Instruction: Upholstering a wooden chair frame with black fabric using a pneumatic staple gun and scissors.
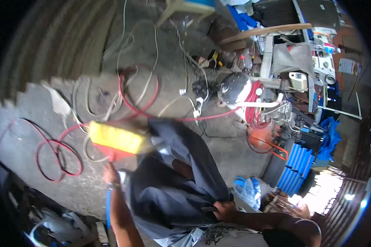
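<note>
Person seated over cable-strewn concrete floor, left hand on yellow tool.

Floor open toward 9–12 o'clock, crossed by red hose; cluttered machine bench fills 2 o'clock. Yellow box, blurred, red underside, sits at 9 o'clock of the knees. Left hand touches its red edge, grasp unclear. Right hand clenched on trouser cloth.

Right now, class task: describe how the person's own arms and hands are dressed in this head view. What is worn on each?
Both forearms are bare, with no sleeves reaching them and no gloves. The left hand has a band at the wrist, like a watch or bracelet, blurred. The right hand shows no ring or band that I can make out. A patterned grey shirt shows at the lower edge.
</note>
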Available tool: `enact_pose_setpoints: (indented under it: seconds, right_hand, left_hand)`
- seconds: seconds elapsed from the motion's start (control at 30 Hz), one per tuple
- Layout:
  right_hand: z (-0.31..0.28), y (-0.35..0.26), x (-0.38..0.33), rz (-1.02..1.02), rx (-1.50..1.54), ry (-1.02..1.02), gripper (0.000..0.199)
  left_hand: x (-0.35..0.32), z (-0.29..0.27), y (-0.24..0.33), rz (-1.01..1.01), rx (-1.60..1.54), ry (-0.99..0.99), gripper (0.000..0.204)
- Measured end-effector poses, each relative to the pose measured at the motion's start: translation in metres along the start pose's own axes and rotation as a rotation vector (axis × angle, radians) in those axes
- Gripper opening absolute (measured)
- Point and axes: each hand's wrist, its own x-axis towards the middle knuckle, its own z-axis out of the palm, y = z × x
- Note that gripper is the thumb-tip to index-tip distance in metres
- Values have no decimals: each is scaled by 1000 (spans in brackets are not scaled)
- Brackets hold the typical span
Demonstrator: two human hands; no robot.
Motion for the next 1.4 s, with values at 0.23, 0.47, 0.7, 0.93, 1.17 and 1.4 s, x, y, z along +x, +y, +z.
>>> enact_pose_setpoints:
  seconds: [0.23,0.47,0.7,0.93,1.17,1.4]
  right_hand:
    - [-64,-46,-1,-13,-25,-98,31]
    - [-99,-48,-6,-116,12,-20,33]
    - [-164,-103,30,-495,126,63,37]
    - [-249,-230,-35,-1019,113,-102,32]
    - [-244,-418,-127,-1382,-210,-596,19]
    - [-269,-553,-175,-1459,-221,-330,7]
  left_hand:
    - [-65,-322,354,422,-575,-170,35]
    - [-266,-681,504,1536,-834,688,45]
    - [-294,-562,257,814,-668,400,23]
    - [-437,-420,72,64,-1021,371,53]
    - [-455,-465,23,404,-1356,256,60]
    - [-467,-530,-87,369,-1070,478,52]
